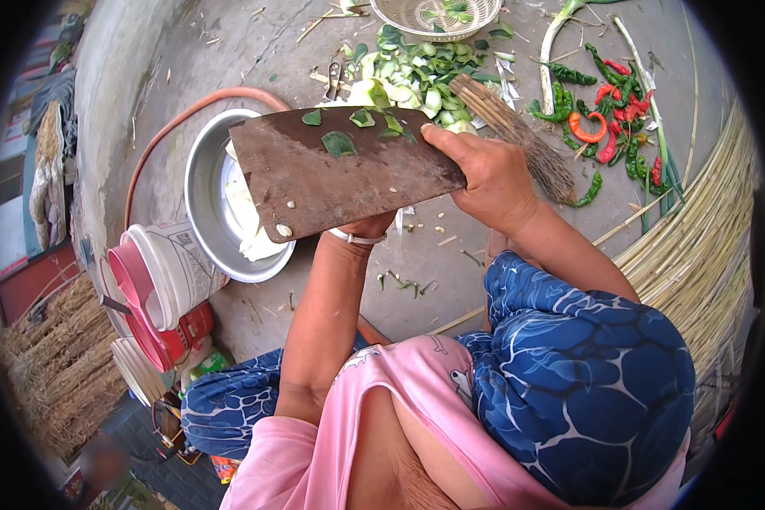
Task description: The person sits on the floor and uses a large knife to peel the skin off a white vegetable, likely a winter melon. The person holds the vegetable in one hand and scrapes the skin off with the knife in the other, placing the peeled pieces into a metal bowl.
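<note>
My right hand (489, 174) grips the handle end of a broad rusty cleaver (340, 174), held flat with its blade reaching left over a metal bowl (202, 183). Green leaf bits and pale seeds stick to the blade. My left hand (367, 227) is under the cleaver, mostly hidden; only its wrist with a white bangle shows. The bowl holds pale cut vegetable pieces (251, 225). A pile of chopped green vegetables (412, 76) lies on the concrete just beyond the blade.
Red and green chillies (608, 115) lie at upper right beside a small broom (518, 136). A woven basket (438, 17) sits at top. Stacked plastic buckets (161, 280) stand left of the bowl. An orange hose (187, 119) curves behind it. Bundled reeds (697, 246) run along the right.
</note>
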Action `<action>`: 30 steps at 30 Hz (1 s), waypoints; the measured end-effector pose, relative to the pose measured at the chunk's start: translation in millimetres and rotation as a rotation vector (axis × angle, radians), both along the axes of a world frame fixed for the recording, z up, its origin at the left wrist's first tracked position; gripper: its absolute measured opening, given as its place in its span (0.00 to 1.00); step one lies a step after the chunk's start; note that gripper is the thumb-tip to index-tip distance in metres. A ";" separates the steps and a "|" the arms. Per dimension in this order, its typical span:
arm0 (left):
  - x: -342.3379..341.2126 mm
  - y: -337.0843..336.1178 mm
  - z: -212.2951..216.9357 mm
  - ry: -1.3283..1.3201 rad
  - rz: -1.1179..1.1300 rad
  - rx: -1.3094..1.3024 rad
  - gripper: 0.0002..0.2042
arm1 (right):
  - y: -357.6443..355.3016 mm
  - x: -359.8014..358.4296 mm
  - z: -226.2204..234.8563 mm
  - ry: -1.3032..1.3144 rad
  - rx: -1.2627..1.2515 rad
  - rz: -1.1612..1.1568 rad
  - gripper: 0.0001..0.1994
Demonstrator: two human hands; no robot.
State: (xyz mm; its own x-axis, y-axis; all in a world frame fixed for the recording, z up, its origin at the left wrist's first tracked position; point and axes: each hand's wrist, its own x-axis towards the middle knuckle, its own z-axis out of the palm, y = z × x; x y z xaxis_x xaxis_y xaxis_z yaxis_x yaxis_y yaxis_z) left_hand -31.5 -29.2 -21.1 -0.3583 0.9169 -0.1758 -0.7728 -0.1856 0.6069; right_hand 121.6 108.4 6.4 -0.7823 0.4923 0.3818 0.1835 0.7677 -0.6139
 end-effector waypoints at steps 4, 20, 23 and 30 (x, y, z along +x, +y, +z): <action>4.6 6.9 10.3 0.054 0.016 -0.064 0.27 | 0.7 1.0 -9.6 0.006 -0.004 -0.027 0.26; 5.5 19.1 40.4 0.070 0.088 -0.090 0.25 | 5.0 15.0 -33.1 -0.073 -0.031 -0.152 0.30; 4.9 19.3 39.2 0.060 0.089 -0.095 0.24 | 6.4 14.9 -33.5 -0.094 -0.029 -0.150 0.30; 3.9 21.7 44.3 0.018 0.049 -0.114 0.25 | 11.4 9.5 -31.9 -0.138 0.010 -0.142 0.29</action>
State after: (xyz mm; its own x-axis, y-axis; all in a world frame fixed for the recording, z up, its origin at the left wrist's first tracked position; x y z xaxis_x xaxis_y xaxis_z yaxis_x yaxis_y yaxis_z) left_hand -27.7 -7.4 23.2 -0.4065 0.8726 -0.2709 -0.7532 -0.1522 0.6399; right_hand 131.1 119.8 -25.5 -0.7504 0.5985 0.2805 0.3728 0.7337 -0.5680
